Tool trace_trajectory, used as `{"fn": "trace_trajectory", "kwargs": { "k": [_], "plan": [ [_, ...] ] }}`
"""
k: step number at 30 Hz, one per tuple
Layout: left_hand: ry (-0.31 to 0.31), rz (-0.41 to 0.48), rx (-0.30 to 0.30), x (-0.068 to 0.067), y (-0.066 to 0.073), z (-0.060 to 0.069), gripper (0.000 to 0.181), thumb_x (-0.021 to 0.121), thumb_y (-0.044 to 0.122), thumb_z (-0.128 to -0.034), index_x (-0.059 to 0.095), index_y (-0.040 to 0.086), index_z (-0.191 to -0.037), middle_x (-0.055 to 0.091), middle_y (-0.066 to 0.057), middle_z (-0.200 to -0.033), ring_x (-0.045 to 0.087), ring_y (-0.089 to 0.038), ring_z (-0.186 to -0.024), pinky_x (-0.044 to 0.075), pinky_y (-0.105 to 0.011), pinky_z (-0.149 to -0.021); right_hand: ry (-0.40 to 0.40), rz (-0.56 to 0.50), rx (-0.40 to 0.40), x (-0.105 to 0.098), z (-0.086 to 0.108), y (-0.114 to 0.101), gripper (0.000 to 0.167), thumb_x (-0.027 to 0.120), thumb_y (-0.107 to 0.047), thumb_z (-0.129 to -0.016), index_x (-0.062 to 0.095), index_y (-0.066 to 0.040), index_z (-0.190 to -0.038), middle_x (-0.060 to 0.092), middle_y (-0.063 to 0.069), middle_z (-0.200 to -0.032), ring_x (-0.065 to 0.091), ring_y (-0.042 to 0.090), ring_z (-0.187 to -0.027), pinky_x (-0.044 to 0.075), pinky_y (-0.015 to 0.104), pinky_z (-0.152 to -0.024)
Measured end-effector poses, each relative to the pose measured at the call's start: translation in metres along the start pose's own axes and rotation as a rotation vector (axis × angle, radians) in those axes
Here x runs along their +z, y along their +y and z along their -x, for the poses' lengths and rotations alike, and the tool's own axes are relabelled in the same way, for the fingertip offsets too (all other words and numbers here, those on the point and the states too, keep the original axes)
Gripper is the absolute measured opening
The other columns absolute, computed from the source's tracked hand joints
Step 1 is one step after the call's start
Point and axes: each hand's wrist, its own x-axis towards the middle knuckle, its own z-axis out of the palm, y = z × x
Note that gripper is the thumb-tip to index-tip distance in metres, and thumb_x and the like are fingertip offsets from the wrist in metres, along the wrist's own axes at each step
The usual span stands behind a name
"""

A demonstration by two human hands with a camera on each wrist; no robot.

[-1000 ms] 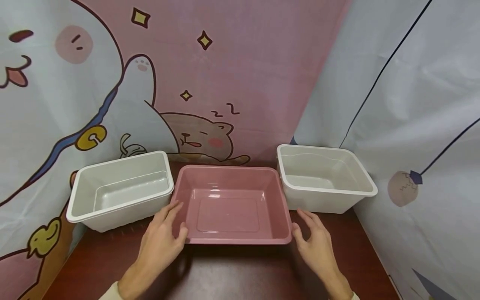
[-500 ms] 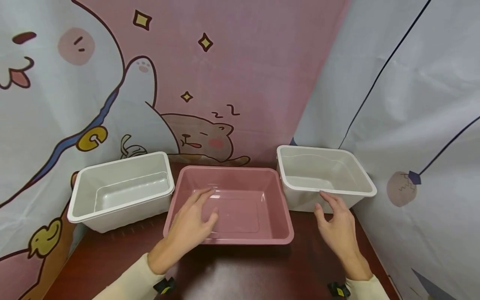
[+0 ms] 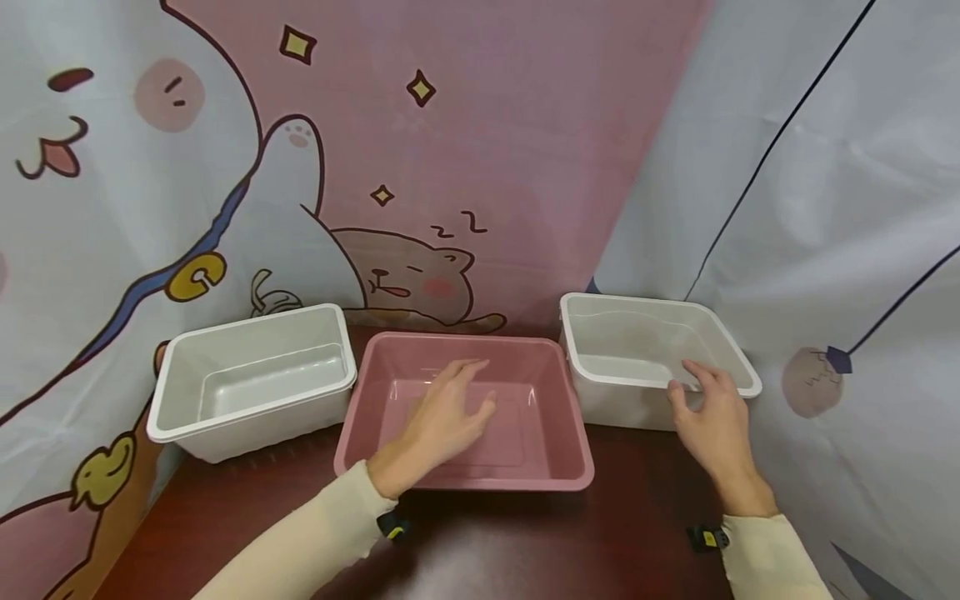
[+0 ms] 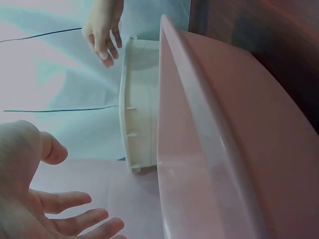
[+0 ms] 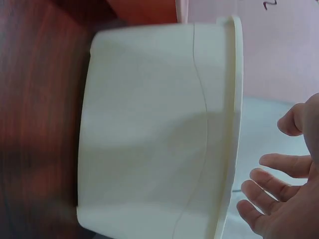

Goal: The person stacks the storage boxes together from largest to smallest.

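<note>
Pink is the tub, sitting near the middle of the tabletop's back edge, below the left hand. The right hand hangs just over the front rim of the right white bin, near the back right corner. Both hands are loose and wide, holding nothing. The tub is shiny, with round corners and a smooth rim. A second ago, both hands were down by its sides. The left white bin stands near the back left corner.
</note>
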Motion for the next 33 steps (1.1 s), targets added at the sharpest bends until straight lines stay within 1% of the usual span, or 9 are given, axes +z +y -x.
{"fn": "trace_trajectory", "kwargs": {
  "k": [5, 8, 12, 14, 18, 22, 27, 31, 33],
  "plan": [
    [-0.053, -0.006, 0.012, 0.019, 0.006, -0.015, 0.061, 0.075, 0.034, -0.1088, 0.066, 0.009, -0.164, 0.069, -0.016, -0.162, 0.070, -0.037, -0.149, 0.059, -0.057, -0.123, -0.008, 0.022, 0.036, -0.003, -0.015, 0.019, 0.049, 0.070, -0.016, -0.108, 0.071, 0.010, -0.149, 0.064, 0.043, -0.149, 0.060, 0.067, -0.137, 0.045, 0.080, -0.114],
    [-0.081, -0.003, -0.001, 0.030, 0.010, -0.024, 0.062, 0.072, 0.038, -0.1109, 0.064, 0.010, -0.166, 0.069, -0.015, -0.162, 0.069, -0.036, -0.150, 0.060, -0.056, -0.123, -0.016, 0.025, 0.055, -0.005, -0.023, 0.029, 0.051, 0.067, -0.017, -0.109, 0.069, 0.013, -0.150, 0.063, 0.045, -0.150, 0.059, 0.068, -0.138, 0.043, 0.080, -0.115],
    [-0.107, 0.011, -0.027, 0.042, 0.018, -0.035, 0.063, 0.068, 0.042, -0.1136, 0.061, 0.011, -0.168, 0.068, -0.015, -0.163, 0.068, -0.036, -0.151, 0.057, -0.054, -0.126, -0.045, 0.052, 0.080, -0.009, -0.032, 0.040, 0.055, 0.063, -0.020, -0.111, 0.065, 0.016, -0.153, 0.058, 0.049, -0.152, 0.055, 0.070, -0.140, 0.042, 0.082, -0.117],
    [-0.120, 0.016, -0.040, 0.047, 0.023, -0.040, 0.064, 0.067, 0.042, -0.1138, 0.060, 0.011, -0.170, 0.068, -0.016, -0.163, 0.068, -0.036, -0.151, 0.056, -0.054, -0.128, -0.066, 0.076, 0.099, -0.010, -0.036, 0.045, 0.058, 0.060, -0.022, -0.113, 0.062, 0.016, -0.156, 0.056, 0.050, -0.155, 0.054, 0.071, -0.141, 0.042, 0.083, -0.118],
    [-0.139, 0.008, -0.052, 0.057, 0.032, -0.050, 0.066, 0.066, 0.043, -0.1142, 0.059, 0.011, -0.171, 0.068, -0.015, -0.163, 0.070, -0.034, -0.147, 0.057, -0.053, -0.126, -0.105, 0.116, 0.136, -0.012, -0.043, 0.056, 0.062, 0.057, -0.026, -0.114, 0.057, 0.015, -0.160, 0.051, 0.052, -0.158, 0.051, 0.074, -0.142, 0.041, 0.085, -0.118],
    [-0.143, -0.016, -0.043, 0.070, 0.039, -0.058, 0.065, 0.066, 0.043, -0.1146, 0.060, 0.010, -0.170, 0.068, -0.014, -0.164, 0.072, -0.032, -0.144, 0.059, -0.051, -0.125, -0.113, 0.128, 0.133, -0.012, -0.049, 0.064, 0.063, 0.055, -0.026, -0.113, 0.057, 0.017, -0.159, 0.051, 0.053, -0.157, 0.049, 0.074, -0.144, 0.039, 0.084, -0.119],
    [-0.160, -0.028, -0.044, 0.082, 0.047, -0.068, 0.065, 0.065, 0.044, -0.1157, 0.058, 0.009, -0.170, 0.065, -0.014, -0.169, 0.067, -0.031, -0.153, 0.056, -0.048, -0.128, -0.093, 0.136, 0.090, -0.010, -0.057, 0.071, 0.060, 0.056, -0.022, -0.110, 0.060, 0.024, -0.149, 0.056, 0.054, -0.150, 0.051, 0.071, -0.142, 0.040, 0.080, -0.120],
    [-0.177, -0.016, -0.066, 0.091, 0.053, -0.076, 0.070, 0.067, 0.047, -0.1156, 0.055, 0.007, -0.172, 0.062, -0.014, -0.171, 0.066, -0.030, -0.154, 0.055, -0.047, -0.129, -0.128, 0.151, 0.088, -0.010, -0.063, 0.077, 0.063, 0.054, -0.022, -0.111, 0.057, 0.028, -0.149, 0.054, 0.056, -0.150, 0.047, 0.071, -0.144, 0.038, 0.081, -0.121],
    [-0.174, -0.011, -0.072, 0.097, 0.055, -0.079, 0.072, 0.067, 0.047, -0.1151, 0.054, 0.007, -0.173, 0.065, -0.013, -0.168, 0.069, -0.028, -0.149, 0.058, -0.045, -0.126, -0.147, 0.158, 0.101, -0.010, -0.065, 0.080, 0.065, 0.054, -0.022, -0.111, 0.054, 0.030, -0.150, 0.052, 0.057, -0.150, 0.045, 0.072, -0.145, 0.037, 0.081, -0.122]
  ]
}}
